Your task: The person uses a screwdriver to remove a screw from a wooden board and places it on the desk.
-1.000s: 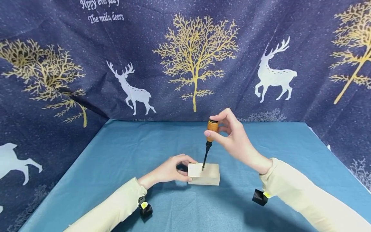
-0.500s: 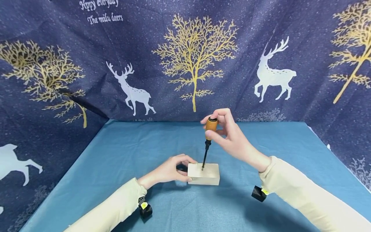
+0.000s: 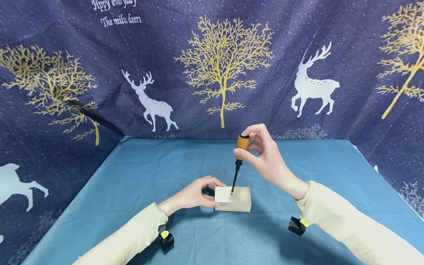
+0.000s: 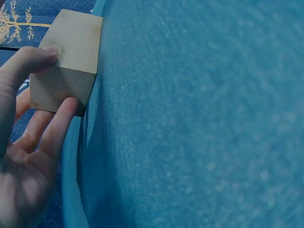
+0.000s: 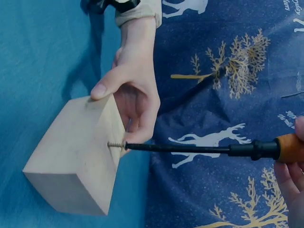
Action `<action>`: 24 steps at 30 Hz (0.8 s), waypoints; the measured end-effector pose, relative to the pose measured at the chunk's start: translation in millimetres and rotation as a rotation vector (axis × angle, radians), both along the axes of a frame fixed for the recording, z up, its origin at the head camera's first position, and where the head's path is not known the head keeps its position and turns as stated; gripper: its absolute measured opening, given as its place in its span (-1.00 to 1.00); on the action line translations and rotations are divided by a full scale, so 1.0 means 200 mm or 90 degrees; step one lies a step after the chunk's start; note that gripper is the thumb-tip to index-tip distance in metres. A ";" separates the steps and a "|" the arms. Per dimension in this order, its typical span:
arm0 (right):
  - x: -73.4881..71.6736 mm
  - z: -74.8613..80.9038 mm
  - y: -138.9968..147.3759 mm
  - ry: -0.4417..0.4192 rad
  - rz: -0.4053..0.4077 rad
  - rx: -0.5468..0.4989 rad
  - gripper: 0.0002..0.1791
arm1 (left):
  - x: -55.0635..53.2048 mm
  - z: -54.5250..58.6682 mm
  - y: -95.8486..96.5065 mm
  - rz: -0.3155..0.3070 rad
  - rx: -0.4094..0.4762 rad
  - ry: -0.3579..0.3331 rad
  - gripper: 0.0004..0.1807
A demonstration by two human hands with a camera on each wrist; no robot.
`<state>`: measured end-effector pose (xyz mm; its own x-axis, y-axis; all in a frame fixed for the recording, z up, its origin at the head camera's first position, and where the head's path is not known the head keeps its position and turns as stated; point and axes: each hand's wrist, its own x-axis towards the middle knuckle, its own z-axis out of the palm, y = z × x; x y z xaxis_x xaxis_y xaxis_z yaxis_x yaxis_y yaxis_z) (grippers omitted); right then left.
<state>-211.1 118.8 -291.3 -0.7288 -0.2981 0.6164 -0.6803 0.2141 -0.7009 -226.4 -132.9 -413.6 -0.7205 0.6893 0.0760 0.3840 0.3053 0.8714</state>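
Note:
A pale wooden block [image 3: 240, 200] lies on the blue cloth. My left hand [image 3: 198, 192] grips its left end, thumb on the near side and fingers behind; the left wrist view shows the same block [image 4: 76, 40] between thumb and fingertips. A screw [image 5: 115, 145] stands in the block's top face, with much of its thread showing. On its head sits the tip of a screwdriver [image 3: 235, 176] with a black shaft and an orange-brown handle [image 3: 243, 142]. My right hand [image 3: 265, 151] holds that handle from above, the thumb on its side and a finger at the black cap.
A blue cloth [image 3: 159, 165] covers the table. Behind it hangs a dark blue curtain [image 3: 205, 73] printed with trees and white deer. Black wrist cameras [image 3: 166, 241] are strapped at both sleeves.
My right hand's fingers shift around the screwdriver handle: they reach forward past it half a second ago, then draw back to its side. The left hand and the block stay in place.

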 end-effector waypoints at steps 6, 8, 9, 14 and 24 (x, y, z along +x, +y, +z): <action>0.01 0.01 0.02 -0.030 0.119 -0.022 -0.58 | 0.00 0.00 0.00 0.003 -0.006 -0.006 -0.46; 0.01 0.01 0.03 -0.041 0.166 -0.029 -0.60 | 0.00 0.00 0.00 0.006 -0.006 -0.010 -0.45; 0.01 0.01 0.03 -0.048 0.186 -0.032 -0.61 | 0.00 0.01 0.00 0.007 -0.006 -0.011 -0.45; 0.00 0.00 0.02 -0.048 0.165 -0.029 -0.64 | 0.00 0.00 0.00 0.013 -0.010 -0.007 -0.45; -0.01 0.03 0.00 -0.032 -0.072 0.030 -0.48 | 0.00 0.00 0.00 0.014 -0.007 -0.005 -0.44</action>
